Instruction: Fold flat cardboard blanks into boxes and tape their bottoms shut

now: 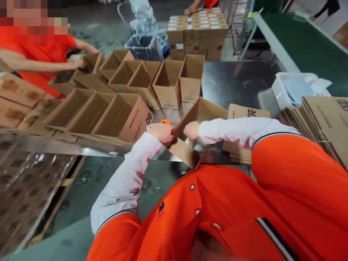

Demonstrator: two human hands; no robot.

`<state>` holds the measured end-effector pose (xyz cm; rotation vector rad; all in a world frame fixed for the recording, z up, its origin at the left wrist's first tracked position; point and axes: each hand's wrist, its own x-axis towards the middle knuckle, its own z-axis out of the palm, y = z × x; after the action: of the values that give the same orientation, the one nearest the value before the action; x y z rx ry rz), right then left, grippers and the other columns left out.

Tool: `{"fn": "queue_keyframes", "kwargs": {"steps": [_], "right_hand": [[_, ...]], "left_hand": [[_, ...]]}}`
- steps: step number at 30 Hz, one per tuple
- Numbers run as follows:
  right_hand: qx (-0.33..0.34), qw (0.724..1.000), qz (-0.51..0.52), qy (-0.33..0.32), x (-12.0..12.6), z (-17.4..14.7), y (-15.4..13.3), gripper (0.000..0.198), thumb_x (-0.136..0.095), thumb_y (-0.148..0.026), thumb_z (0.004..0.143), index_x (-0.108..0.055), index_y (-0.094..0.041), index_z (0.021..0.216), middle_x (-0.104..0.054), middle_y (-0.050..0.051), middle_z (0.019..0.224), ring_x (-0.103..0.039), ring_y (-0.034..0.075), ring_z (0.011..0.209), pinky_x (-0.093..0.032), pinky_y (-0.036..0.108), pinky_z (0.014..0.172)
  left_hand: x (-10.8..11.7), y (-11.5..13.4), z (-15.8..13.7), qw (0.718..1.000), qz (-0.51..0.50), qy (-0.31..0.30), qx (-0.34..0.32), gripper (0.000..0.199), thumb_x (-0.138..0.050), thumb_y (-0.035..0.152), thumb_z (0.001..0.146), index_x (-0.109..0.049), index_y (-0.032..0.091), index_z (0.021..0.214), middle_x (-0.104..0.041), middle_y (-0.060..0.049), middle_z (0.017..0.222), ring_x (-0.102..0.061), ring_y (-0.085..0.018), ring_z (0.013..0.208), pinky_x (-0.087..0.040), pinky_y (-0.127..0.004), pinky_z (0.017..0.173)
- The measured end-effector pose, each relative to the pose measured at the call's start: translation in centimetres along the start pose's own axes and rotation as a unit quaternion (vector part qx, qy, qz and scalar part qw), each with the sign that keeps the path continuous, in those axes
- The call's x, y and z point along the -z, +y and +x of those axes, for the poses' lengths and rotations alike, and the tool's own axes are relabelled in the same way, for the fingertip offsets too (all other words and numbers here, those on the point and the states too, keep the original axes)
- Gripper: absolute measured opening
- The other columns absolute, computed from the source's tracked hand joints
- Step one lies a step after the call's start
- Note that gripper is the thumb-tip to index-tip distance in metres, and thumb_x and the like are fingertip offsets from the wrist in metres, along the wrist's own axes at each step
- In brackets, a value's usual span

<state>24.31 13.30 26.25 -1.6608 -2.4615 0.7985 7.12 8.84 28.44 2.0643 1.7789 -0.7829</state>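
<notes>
In the head view, an open cardboard box stands tilted at the table's front edge, close against my body. My left hand is closed on the box's left edge, the fingers curled over the cardboard. Over the near side of the same box, my right hand is closed with bent fingers, slightly blurred; what it grips, if anything, is hidden. Something whitish shows just below that hand. An orange object, partly covered, lies behind my left hand.
Several open boxes stand in rows to the left and ahead on the metal table. Flat cardboard and a folded stack lie right, near a white basket. A co-worker handles boxes at left.
</notes>
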Motion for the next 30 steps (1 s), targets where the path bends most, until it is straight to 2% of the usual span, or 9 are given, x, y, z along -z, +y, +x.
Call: {"fn": "queue_keyframes", "kwargs": {"steps": [2,4,7,10,13,19,21,25,30], "right_hand": [[0.006,0.996,-0.072,0.047,1.4,0.2,1.7,0.046,-0.074,-0.041,0.097,-0.076,0.003,0.112,-0.075,0.021,0.099,-0.072,0.029,0.103,-0.06,0.045,0.098],[-0.033,0.981,-0.168,0.093,2.4,0.1,3.5,0.064,-0.077,-0.031,0.094,-0.062,0.011,0.14,-0.068,0.034,0.123,-0.066,0.04,0.123,-0.054,0.054,0.105],[-0.098,0.954,-0.275,0.071,2.8,-0.9,5.2,0.071,-0.061,-0.017,0.099,-0.04,0.016,0.158,-0.053,0.043,0.143,-0.058,0.049,0.134,-0.053,0.057,0.104],[-0.065,0.957,-0.283,0.008,3.0,-1.9,6.3,0.054,-0.045,-0.01,0.101,-0.049,0.016,0.148,-0.061,0.04,0.13,-0.066,0.043,0.122,-0.057,0.051,0.095],[-0.031,0.965,-0.259,-0.009,3.7,-2.3,8.0,0.04,-0.039,-0.01,0.101,-0.061,0.008,0.13,-0.067,0.034,0.116,-0.07,0.037,0.11,-0.057,0.046,0.092],[-0.142,0.967,-0.19,0.094,3.6,-4.3,10.8,0.044,-0.062,-0.034,0.101,-0.066,0.002,0.124,-0.065,0.032,0.124,-0.062,0.043,0.119,-0.053,0.052,0.097],[-0.132,0.971,-0.191,0.062,3.2,-5.0,10.8,0.045,-0.056,-0.04,0.106,-0.071,0.001,0.117,-0.067,0.03,0.119,-0.063,0.042,0.116,-0.052,0.052,0.097],[0.011,0.971,-0.227,-0.071,3.2,-4.7,10.8,0.05,-0.052,-0.044,0.109,-0.079,-0.003,0.111,-0.073,0.025,0.112,-0.069,0.037,0.11,-0.05,0.045,0.097],[0.083,0.952,-0.206,-0.21,3.7,-3.0,12.3,0.057,-0.045,-0.05,0.111,-0.083,-0.007,0.104,-0.077,0.021,0.104,-0.072,0.031,0.105,-0.049,0.035,0.088]], "left_hand": [[0.0,0.1,-0.1,1.0,-0.012,0.004,0.005,0.039,-0.06,0.031,0.095,-0.075,0.015,0.127,-0.074,-0.019,0.128,-0.069,-0.035,0.122,-0.051,-0.044,0.103],[0.1,0.7,-0.5,0.999,-0.027,0.005,0.018,0.038,-0.062,0.028,0.095,-0.076,0.011,0.126,-0.074,-0.021,0.125,-0.068,-0.038,0.123,-0.049,-0.047,0.105],[0.0,2.4,-1.4,0.999,-0.022,0.016,0.044,0.037,-0.056,0.022,0.099,-0.077,0.006,0.124,-0.072,-0.023,0.123,-0.069,-0.041,0.121,-0.05,-0.047,0.099],[-0.3,3.5,-2.0,0.996,0.005,0.055,0.071,0.046,-0.039,0.018,0.105,-0.073,0.003,0.133,-0.066,-0.029,0.132,-0.069,-0.042,0.12,-0.053,-0.044,0.092],[-0.1,2.6,-1.5,0.998,0.021,0.034,0.055,0.043,-0.045,0.023,0.104,-0.074,0.003,0.13,-0.067,-0.029,0.131,-0.071,-0.042,0.117,-0.054,-0.045,0.091],[0.4,0.9,-0.1,0.999,0.036,0.013,0.034,0.039,-0.052,0.029,0.1,-0.077,0.009,0.123,-0.073,-0.022,0.124,-0.071,-0.038,0.116,-0.055,-0.044,0.092],[0.5,1.5,0.0,0.998,0.049,0.017,0.045,0.039,-0.054,0.031,0.1,-0.076,0.01,0.124,-0.072,-0.021,0.126,-0.071,-0.038,0.114,-0.056,-0.044,0.09],[0.5,4.0,-0.6,0.996,0.074,0.024,0.039,0.04,-0.055,0.029,0.098,-0.077,0.009,0.125,-0.069,-0.022,0.129,-0.071,-0.04,0.11,-0.055,-0.047,0.089],[-2.3,9.4,-2.7,0.99,0.068,0.116,0.052,0.057,-0.025,0.009,0.104,-0.065,0.0,0.143,-0.064,-0.036,0.132,-0.069,-0.044,0.112,-0.051,-0.047,0.081]]}}
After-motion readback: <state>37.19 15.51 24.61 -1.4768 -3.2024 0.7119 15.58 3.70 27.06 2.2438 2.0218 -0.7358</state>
